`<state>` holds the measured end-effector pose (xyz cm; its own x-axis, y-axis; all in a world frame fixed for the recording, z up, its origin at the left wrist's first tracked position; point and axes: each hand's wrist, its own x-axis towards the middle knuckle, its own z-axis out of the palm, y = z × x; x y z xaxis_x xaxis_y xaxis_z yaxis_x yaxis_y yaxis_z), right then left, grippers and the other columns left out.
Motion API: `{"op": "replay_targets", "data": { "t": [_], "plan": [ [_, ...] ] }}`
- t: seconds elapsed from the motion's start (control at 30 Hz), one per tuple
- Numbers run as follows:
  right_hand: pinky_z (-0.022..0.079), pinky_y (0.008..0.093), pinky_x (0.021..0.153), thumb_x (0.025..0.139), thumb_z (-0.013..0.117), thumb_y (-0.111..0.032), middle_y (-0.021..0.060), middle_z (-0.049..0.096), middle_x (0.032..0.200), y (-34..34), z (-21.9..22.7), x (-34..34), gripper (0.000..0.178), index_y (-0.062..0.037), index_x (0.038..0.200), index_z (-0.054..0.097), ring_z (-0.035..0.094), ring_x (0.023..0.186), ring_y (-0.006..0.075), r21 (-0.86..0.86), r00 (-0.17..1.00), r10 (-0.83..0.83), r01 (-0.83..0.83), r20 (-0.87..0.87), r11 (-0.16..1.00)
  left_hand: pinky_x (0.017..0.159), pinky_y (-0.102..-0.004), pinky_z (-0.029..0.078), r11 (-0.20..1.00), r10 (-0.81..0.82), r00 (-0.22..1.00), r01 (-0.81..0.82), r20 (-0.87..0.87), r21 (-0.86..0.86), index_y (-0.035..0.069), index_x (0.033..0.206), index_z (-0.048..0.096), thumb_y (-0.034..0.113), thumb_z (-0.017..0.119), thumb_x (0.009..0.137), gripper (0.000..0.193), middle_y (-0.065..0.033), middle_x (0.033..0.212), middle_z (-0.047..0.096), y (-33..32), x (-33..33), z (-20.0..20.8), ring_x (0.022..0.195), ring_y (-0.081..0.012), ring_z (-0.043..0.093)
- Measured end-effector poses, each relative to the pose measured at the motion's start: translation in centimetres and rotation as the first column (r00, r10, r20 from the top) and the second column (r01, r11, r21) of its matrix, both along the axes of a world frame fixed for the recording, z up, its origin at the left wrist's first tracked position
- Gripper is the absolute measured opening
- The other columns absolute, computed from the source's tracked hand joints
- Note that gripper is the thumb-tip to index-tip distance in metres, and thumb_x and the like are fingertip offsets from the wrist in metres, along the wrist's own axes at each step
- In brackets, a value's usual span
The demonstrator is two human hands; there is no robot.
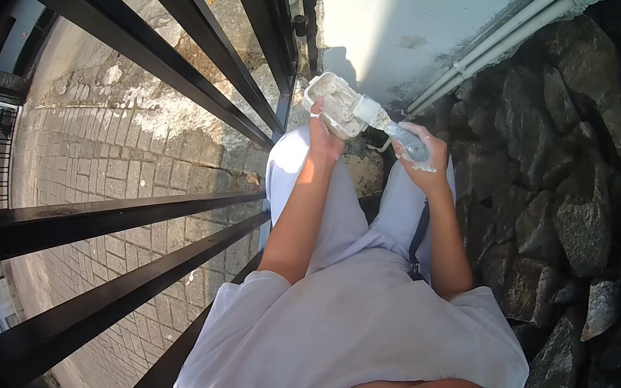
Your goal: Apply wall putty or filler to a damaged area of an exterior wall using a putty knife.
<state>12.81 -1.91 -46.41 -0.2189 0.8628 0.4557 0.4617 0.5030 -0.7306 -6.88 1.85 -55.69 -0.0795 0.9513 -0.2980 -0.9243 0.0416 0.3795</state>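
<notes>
My left hand (325,143) grips a small white tub (312,86), its thumb over the near rim. Thick white paint or paste (342,100) coats the inside of the tub. In my right hand (431,156) is a paintbrush (413,145) with a grey-blue handle, smeared with white. The brush's head lies against the tub's right rim and is covered in white, so its bristles cannot be made out. White smears also mark the right hand's fingers. Both hands are above my knees.
A black metal fence (202,45) runs close on my left, with brick paving (112,163) beyond it. Ahead stands a white wall (412,6), with pale pipes (493,47) along its foot. Dark rough stones (526,139) cover the right side.
</notes>
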Motion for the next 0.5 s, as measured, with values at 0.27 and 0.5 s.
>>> {"op": "replay_targets", "data": {
  "t": [0.27,0.5],
  "plan": [
    [0.053,0.0323,0.071,0.077,0.076,-0.001,0.0179,0.068,0.091,-1.6,-1.2,0.3,0.035,0.0016,0.110,0.065,0.068,0.078,0.0272,0.069,0.999,-0.037,0.035,0.033,0.997,0.108,-0.0459,0.041,0.996,-0.064,0.996,0.067,-0.059,0.063,0.008,0.141,0.044,0.046,0.059,0.089,0.066,-0.0110,0.136,0.055,-0.4,0.6,-0.1,0.125,-0.0288,0.053],
    [0.052,0.0371,0.072,0.074,0.074,0.004,0.0184,0.067,0.093,-3.0,-1.2,-0.1,0.040,0.0033,0.112,0.064,0.064,0.079,0.0333,0.061,0.997,0.069,-0.070,0.017,0.996,0.106,-0.0457,0.043,0.983,-0.032,0.999,0.036,-0.026,0.179,0.008,0.140,0.046,0.049,0.058,0.087,0.068,-0.0115,0.132,0.057,-0.9,-0.1,1.2,0.122,-0.0284,0.055]
  ]
}}
